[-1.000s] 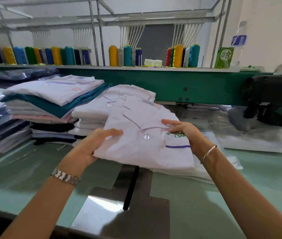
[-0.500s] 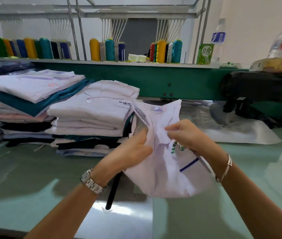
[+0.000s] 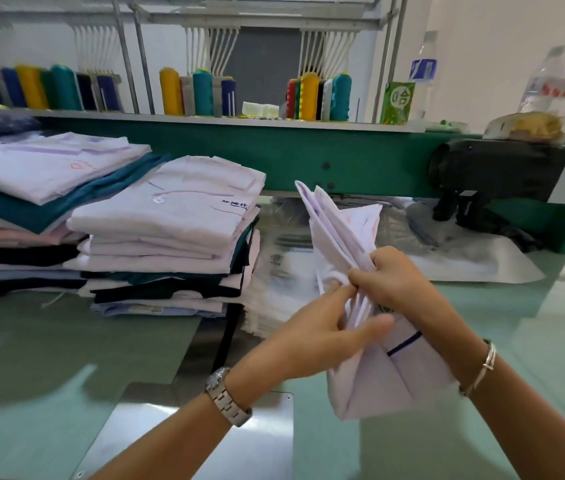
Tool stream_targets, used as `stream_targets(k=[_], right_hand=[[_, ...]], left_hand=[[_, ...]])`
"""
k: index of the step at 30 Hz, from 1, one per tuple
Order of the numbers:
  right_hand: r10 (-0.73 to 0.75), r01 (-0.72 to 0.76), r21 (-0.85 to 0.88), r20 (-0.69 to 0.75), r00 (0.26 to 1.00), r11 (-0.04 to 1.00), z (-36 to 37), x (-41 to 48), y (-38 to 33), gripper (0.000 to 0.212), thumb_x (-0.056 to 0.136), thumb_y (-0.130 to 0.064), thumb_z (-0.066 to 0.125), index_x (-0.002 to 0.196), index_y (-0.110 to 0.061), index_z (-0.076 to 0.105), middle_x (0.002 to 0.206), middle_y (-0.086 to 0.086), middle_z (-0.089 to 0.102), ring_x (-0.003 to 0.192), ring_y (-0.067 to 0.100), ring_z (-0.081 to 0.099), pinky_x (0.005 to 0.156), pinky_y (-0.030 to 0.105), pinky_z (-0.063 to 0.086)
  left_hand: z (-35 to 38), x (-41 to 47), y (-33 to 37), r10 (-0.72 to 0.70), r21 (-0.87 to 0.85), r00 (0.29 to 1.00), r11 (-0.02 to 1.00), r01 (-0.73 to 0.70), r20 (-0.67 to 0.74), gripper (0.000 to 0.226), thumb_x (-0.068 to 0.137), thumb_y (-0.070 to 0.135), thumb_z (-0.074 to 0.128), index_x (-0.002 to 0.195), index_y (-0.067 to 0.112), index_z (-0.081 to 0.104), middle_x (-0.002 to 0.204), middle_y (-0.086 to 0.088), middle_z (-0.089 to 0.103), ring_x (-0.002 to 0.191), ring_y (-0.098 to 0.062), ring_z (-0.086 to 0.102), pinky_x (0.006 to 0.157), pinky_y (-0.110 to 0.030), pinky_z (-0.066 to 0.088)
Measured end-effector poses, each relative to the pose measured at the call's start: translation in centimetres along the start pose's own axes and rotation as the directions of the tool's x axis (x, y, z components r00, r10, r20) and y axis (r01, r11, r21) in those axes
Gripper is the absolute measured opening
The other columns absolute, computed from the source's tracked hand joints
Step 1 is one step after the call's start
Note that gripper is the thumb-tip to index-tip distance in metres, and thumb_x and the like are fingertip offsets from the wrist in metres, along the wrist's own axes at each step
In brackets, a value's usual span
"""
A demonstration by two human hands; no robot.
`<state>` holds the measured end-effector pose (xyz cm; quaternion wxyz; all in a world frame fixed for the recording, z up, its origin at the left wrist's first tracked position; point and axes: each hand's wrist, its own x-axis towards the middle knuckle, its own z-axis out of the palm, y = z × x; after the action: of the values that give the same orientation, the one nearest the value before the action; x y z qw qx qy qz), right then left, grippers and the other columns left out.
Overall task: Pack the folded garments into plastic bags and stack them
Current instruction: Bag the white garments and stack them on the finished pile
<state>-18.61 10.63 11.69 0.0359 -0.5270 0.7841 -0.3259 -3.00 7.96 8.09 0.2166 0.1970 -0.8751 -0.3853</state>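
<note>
1. Pale green table (image 3: 49, 358): it fills my lower view and carries every item below except those on the shelf.
2. Dark green machine beam (image 3: 308, 157): it runs across the back of the table, with a narrow shelf along its top.
3. Left stack of folded white, teal and dark garments (image 3: 42, 168): it lies on the table at the far left.
4. Middle stack of folded white and dark garments (image 3: 170, 216): it sits just beside the left stack, with a white buttoned shirt on top.
5. Flat pile of clear plastic bags (image 3: 281, 271): it lies on the table touching the right side of the middle stack.
6. Folded pale lilac shirt with a dark blue stripe (image 3: 378, 386): I see it held upright, clear of the table, in front of the bag pile; it is not bagged.
7. Shiny metal plate (image 3: 205, 445): it is set flat in the near part of the table.
8. Left hand (image 3: 312, 337): its fingers are tucked into the shirt's folds and its thumb presses the near face, gripping the shirt.
9. Right hand (image 3: 395, 275): its fingers are curled round the shirt's upper half, gripping it.
10. Coloured thread cones (image 3: 201, 91): they stand upright in groups along the shelf.
11. Silver wristwatch (image 3: 227, 396): worn on the left wrist.
12. Thin silver bangle (image 3: 482, 367): worn on the right wrist.
</note>
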Motion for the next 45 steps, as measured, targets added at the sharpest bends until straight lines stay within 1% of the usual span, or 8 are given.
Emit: stream_targets(k=[4,8,11,18,27,31,40,45], right_hand=[[0.026,-0.025,-0.021,0.028,0.999,0.999,-0.9,0.1,1.2,0.033,0.08,-0.019,0.061,0.054,-0.011,0.043,0.049,0.001,0.04,0.042,0.014,0.037,0.038,0.022,0.03],[0.056,-0.056,-0.016,0.026,0.998,0.998,-2.0,0.0,2.1,0.034,0.081,-0.019,0.062,0.056,-0.011,0.04,0.048,0.001,0.037,0.037,0.012,0.034,0.034,0.019,0.028],[0.062,-0.062,-0.003,0.034,0.997,0.998,-2.6,-0.3,2.6,0.037,0.081,-0.016,0.063,0.054,-0.012,0.037,0.046,0.0,0.035,0.035,0.012,0.032,0.032,0.018,0.027],[0.053,-0.061,0.064,0.123,0.991,0.996,-3.4,-1.1,3.1,0.024,0.082,-0.014,0.064,0.062,-0.004,0.054,0.058,0.008,0.041,0.052,0.018,0.038,0.049,0.027,0.029],[-0.093,0.059,0.171,0.199,0.976,0.984,-4.7,-3.6,2.9,0.035,0.087,-0.011,0.066,0.06,0.007,0.056,0.048,-0.001,0.041,0.043,0.01,0.036,0.044,0.024,0.028],[-0.214,0.145,0.274,0.242,0.946,0.951,-5.5,-5.4,2.6,0.034,0.09,-0.014,0.064,0.067,0.01,0.055,0.057,0.007,0.045,0.054,0.015,0.041,0.052,0.03,0.029],[-0.364,0.175,0.441,0.391,0.845,0.88,-6.9,-8.5,2.9,0.015,0.087,-0.023,0.061,0.088,-0.014,0.073,0.086,-0.002,0.071,0.075,0.014,0.069,0.065,0.025,0.053],[-0.31,0.14,0.342,0.515,0.799,0.929,-7.0,-8.3,3.8,0.014,0.093,-0.016,0.06,0.092,-0.024,0.071,0.086,0.001,0.071,0.076,0.016,0.068,0.068,0.026,0.053]], left_hand=[[0.0,1.2,-2.3,-0.004,-0.262,0.984,0.964,-0.044,-0.178,0.034,0.09,0.051,0.051,0.11,0.026,0.061,0.096,0.0,0.066,0.069,-0.007,0.059,0.061,-0.025,0.046],[-2.7,3.1,-7.3,0.26,0.624,0.93,0.78,-0.044,-0.26,0.03,0.1,0.033,0.049,0.129,0.025,0.054,0.123,0.013,0.059,0.113,-0.006,0.056,0.091,-0.022,0.041],[-4.4,4.7,-10.4,0.096,0.82,0.995,0.571,-0.022,-0.04,0.05,0.1,0.046,0.045,0.144,0.023,0.043,0.151,0.006,0.042,0.141,-0.012,0.034,0.114,-0.029,0.023],[-5.8,5.9,-12.1,0.061,0.759,0.997,0.651,-0.009,-0.04,0.044,0.094,0.056,0.052,0.132,0.034,0.058,0.133,0.012,0.06,0.112,-0.013,0.061,0.089,-0.026,0.046],[-6.0,6.2,-11.4,0.436,0.672,0.863,0.722,-0.167,-0.255,0.025,0.086,-0.005,0.062,0.083,0.017,0.049,0.073,0.009,0.064,0.049,-0.016,0.053,0.043,-0.027,0.048],[-6.0,6.4,-10.6,0.394,0.727,0.897,0.674,-0.135,-0.198,0.039,0.081,-0.011,0.063,0.085,0.025,0.076,0.109,0.014,0.072,0.062,-0.008,0.064,0.042,-0.003,0.02],[-6.1,7.2,-10.5,0.243,0.694,0.948,0.719,-0.034,-0.206,0.017,0.081,-0.001,0.065,0.078,0.01,0.053,0.063,0.003,0.048,0.053,-0.022,0.045,0.044,-0.019,0.027],[-7.5,8.3,-10.6,0.061,0.569,0.997,0.822,-0.022,-0.049,0.06,0.097,0.015,0.055,0.151,0.024,0.033,0.153,0.01,0.038,0.136,-0.011,0.041,0.108,-0.034,0.042]])
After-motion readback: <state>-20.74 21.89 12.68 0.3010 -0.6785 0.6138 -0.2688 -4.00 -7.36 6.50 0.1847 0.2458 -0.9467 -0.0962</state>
